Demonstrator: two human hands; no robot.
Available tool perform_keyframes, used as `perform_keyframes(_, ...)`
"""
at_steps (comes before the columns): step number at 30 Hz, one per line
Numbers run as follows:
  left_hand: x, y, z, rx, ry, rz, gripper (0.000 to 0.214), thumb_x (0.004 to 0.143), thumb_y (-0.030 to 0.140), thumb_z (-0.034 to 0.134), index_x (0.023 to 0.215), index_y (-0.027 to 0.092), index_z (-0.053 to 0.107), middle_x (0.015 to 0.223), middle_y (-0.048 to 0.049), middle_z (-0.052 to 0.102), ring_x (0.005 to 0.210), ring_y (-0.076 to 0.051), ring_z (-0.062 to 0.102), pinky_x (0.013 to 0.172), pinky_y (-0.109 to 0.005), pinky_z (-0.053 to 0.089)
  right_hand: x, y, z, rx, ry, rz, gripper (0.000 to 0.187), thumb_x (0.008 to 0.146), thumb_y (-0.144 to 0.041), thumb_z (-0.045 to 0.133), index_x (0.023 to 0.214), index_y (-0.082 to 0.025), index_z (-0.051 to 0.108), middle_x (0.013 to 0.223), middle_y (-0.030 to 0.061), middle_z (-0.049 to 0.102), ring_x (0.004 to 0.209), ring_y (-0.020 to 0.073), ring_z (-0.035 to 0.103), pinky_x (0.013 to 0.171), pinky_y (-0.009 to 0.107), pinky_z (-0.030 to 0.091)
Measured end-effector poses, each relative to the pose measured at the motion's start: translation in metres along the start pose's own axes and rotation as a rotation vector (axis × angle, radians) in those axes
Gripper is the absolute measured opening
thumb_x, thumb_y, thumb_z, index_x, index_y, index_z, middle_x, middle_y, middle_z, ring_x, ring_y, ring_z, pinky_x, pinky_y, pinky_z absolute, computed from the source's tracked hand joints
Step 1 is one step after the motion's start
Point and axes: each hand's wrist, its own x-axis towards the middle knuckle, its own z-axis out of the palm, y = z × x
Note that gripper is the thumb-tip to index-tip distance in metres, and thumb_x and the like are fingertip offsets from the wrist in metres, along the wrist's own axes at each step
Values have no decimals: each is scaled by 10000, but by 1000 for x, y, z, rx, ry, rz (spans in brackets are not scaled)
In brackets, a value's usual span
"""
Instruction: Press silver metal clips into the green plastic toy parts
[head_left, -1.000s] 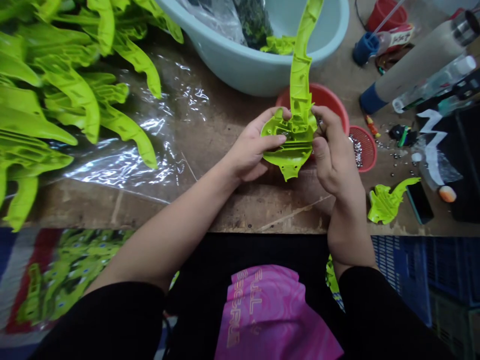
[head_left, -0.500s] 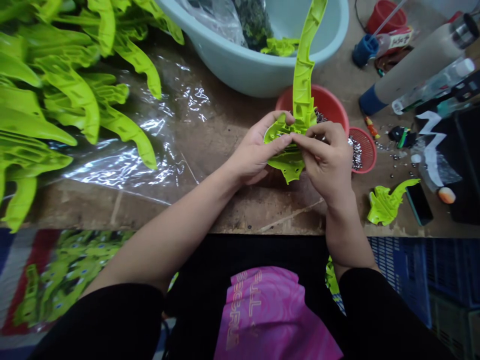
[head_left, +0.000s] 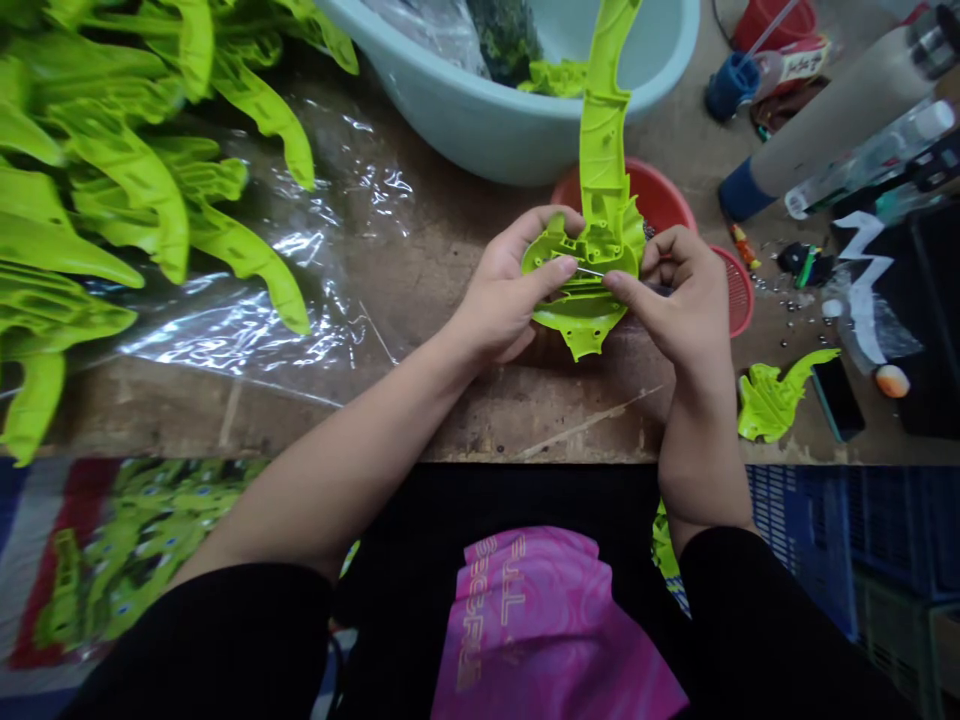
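My left hand (head_left: 504,290) grips the lime-green plastic shell (head_left: 581,318) by its left side, thumb on the inside. This shell has a ribbed, hollow inner face and a long curved arm reaching up over the basin's rim. Across the hollow lies a thin metal rod (head_left: 590,272), with my left thumb at one end. My right hand (head_left: 686,295) has its thumb at the other end of the rod, the other fingers curled above the shell's right edge. Behind the shell stands a red bowl (head_left: 664,195), partly hidden.
A pale blue basin (head_left: 465,140) stands at the back. Many green shells (head_left: 142,190) are heaped at left near clear plastic sheeting (head_left: 330,250). At right are a red basket (head_left: 741,290), a small green part (head_left: 772,400), a phone (head_left: 838,400) and a flask (head_left: 832,120).
My right hand has moved right, away from my left thumb, and the rod now shows between the thumbs. The shell has turned slightly and shows more of its hollow.
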Motion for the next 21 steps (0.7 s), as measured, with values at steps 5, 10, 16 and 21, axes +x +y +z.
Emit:
perform_keyframes(5,-3,4,10,35,53,82,490,910,647,753,1193,264,639,1189,-23,736,1087,-189,779,1005,-390,673,-3,3,4,28,2,15,535,834,-613,880,938,-255,496,777,-52,468,664,115,545,545,257,468)
perform_keyframes(10,-4,10,7,226,104,154,520,953,730,634,1212,279,633,1202,-23,717,1195,-202,752,1091,-423,640,-3,4,10,10,103,-59,533,821,-643,878,874,-245,527,797,-30,471,765,148,589,636,297,527)
perform_keyframes(16,-4,10,6,237,12,123,588,958,777,580,1276,282,569,1137,-22,696,1145,-213,781,973,-424,674,6,3,10,148,250,-162,532,848,-721,815,770,-229,627,724,-20,538,613,113,444,583,300,354)
perform_keyframes(21,-5,-2,7,153,44,48,559,891,737,719,1122,260,539,1041,7,683,989,-181,795,866,-373,690,2,-4,14,243,309,-157,633,832,-829,759,721,-223,616,656,-23,474,585,106,357,582,308,278)
